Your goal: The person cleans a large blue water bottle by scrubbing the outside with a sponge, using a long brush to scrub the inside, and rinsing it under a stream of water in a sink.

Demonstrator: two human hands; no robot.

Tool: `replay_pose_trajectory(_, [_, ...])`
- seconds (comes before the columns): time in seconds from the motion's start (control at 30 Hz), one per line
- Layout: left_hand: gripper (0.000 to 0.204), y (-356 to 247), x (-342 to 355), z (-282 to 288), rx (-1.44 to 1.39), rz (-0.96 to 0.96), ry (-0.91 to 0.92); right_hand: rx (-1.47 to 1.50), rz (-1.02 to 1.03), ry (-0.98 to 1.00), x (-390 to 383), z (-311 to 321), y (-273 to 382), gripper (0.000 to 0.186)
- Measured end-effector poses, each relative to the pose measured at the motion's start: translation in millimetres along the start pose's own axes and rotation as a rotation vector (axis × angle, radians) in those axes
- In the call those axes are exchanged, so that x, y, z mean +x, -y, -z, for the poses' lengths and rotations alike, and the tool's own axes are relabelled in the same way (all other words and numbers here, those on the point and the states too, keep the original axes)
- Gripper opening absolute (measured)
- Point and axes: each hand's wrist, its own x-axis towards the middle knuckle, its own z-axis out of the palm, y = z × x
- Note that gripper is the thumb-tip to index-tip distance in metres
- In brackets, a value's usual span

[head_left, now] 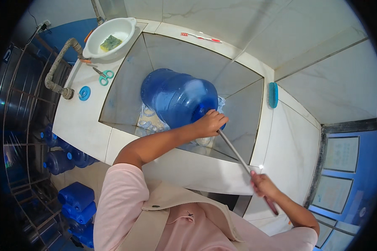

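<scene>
A large blue water jug (167,94) lies on its side in the grey-tiled basin (125,90), its neck turned toward me. My left hand (211,123) is closed at the neck, its fingers partly hidden. From under that hand runs a long thin metal rod (234,150) with a dark reddish handle end; its far end is hidden at the jug's mouth. Farther down, to the right, my right hand (263,184) wraps round the rod near the handle. A patterned wet cloth or mat (148,121) lies beneath the jug.
On the left ledge stand a white bowl (90,44) with a sponge (111,43), teal-handled scissors (104,76) and a blue cap (84,93). A toothbrush (201,37) lies on the back ledge, a teal brush (272,95) on the right. A pipe (50,79) rises at left. Blue jugs (77,196) stand below.
</scene>
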Motion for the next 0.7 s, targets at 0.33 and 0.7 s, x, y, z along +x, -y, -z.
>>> replay_pose_trajectory(0.33, [0.054, 31.6, 3.2, 16.7, -0.103, -0.031, -0.087, -0.504, 0.41, -0.266, 45.0, 5.1, 34.1, 0.062])
replay_pose_trajectory(0.7, [0.05, 12.2, 0.6, 43.9, -0.219, -0.002, 0.317, -1.149, 1.075, -0.578, 72.8, -29.6, 79.5, 0.016])
